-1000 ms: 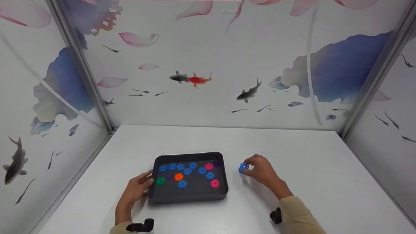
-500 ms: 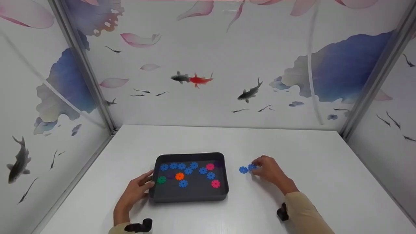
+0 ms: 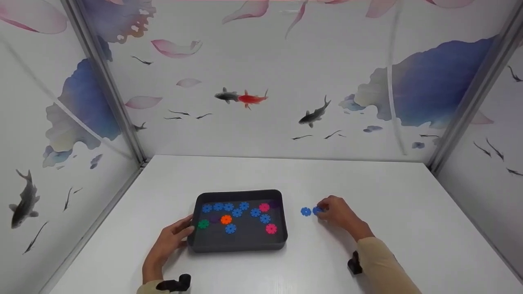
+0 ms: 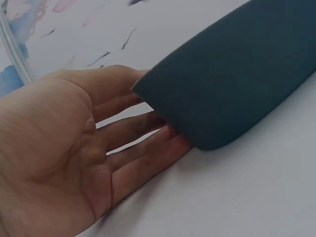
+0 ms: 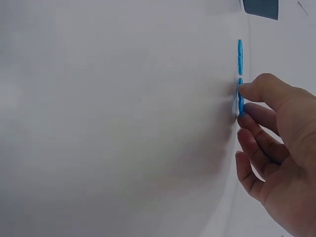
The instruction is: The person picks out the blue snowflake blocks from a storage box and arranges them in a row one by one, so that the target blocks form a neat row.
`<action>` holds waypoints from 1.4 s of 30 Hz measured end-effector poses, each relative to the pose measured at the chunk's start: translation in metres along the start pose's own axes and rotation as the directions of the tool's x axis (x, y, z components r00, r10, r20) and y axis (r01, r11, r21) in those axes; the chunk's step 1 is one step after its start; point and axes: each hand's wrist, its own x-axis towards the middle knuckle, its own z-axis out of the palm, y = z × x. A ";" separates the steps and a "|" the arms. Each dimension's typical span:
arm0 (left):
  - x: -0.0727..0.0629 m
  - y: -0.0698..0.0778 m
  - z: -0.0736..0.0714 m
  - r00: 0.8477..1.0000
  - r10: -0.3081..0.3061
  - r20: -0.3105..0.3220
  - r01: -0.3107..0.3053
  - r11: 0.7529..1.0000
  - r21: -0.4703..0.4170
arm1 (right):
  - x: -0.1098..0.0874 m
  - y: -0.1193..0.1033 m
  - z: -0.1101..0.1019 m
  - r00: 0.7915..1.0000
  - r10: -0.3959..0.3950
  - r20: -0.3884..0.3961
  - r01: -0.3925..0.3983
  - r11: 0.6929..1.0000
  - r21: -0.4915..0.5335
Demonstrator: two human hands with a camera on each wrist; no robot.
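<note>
My right hand (image 3: 337,211) pinches a blue notched disc (image 5: 241,96) between thumb and fingers, low at the white table. A second blue notched disc (image 3: 306,211) lies flat just to its left, nearly edge to edge. On the left, my left hand (image 3: 166,241) rests its extended fingers against the left side of a dark grey tray (image 3: 239,247). In the left wrist view those fingers (image 4: 143,133) reach the tray's outer wall at its corner, partly hidden behind it. Several notched discs lie in the tray, mostly blue, with an orange disc (image 3: 226,219) and a green disc (image 3: 203,223) among them.
Two pink discs, one being the lower pink disc (image 3: 271,228), and dark purple ones also lie in the tray. Printed panels enclose the white table (image 3: 367,183) at the back (image 3: 261,134) and both sides. Black wrist cameras sit at both cuffs.
The right hand has left one blue disc on the table, shifted slightly right, and lowered a second beside it. The left hand has stayed at the tray.
</note>
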 end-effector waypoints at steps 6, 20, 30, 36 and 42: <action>0.002 -0.005 0.002 1.000 0.011 -0.012 -0.011 1.000 0.012 | 0.000 0.003 0.000 0.997 -0.077 -0.002 0.077 0.997 -0.016; 0.000 -0.004 0.000 0.999 0.033 -0.009 -0.033 0.999 -0.008 | 0.000 -0.034 -0.005 0.996 -0.045 -0.074 0.057 0.985 0.161; 0.001 -0.004 -0.001 0.999 0.038 -0.003 -0.038 0.999 0.003 | -0.002 -0.081 0.007 0.982 -0.147 -0.122 0.181 0.919 0.350; 0.001 -0.006 -0.002 0.999 0.045 -0.001 -0.045 0.999 -0.011 | -0.006 -0.103 0.025 0.979 -0.165 -0.120 0.199 0.899 0.391; 0.002 -0.008 -0.004 0.999 0.043 -0.012 -0.044 0.999 -0.017 | -0.006 -0.121 0.050 0.972 -0.187 -0.144 0.230 0.886 0.403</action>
